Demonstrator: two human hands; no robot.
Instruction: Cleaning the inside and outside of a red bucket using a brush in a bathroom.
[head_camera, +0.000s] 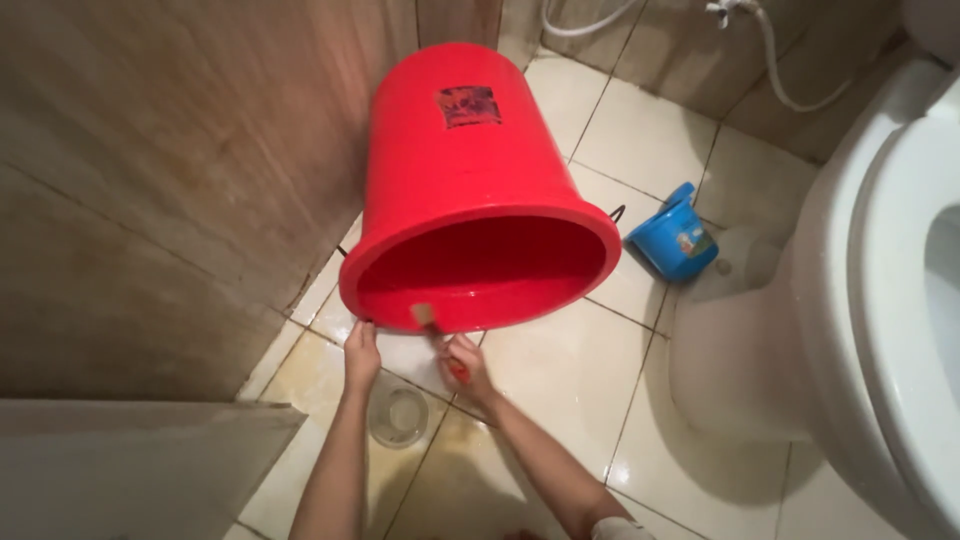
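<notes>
A big red bucket (470, 170) lies tipped on its side on the tiled floor, its open mouth facing me. My left hand (361, 352) grips the lower left rim of the bucket. My right hand (465, 366) holds a small brush (432, 330) with a red handle, and its pale head rests just inside the bucket's lower rim. The inside of the bucket looks wet and shiny.
A small blue dipper (676, 238) lies on the floor right of the bucket. A white toilet (860, 270) fills the right side. A round floor drain (398, 415) sits between my arms. A brown tiled wall (150, 180) stands at left, with white hoses (780, 70) at the back.
</notes>
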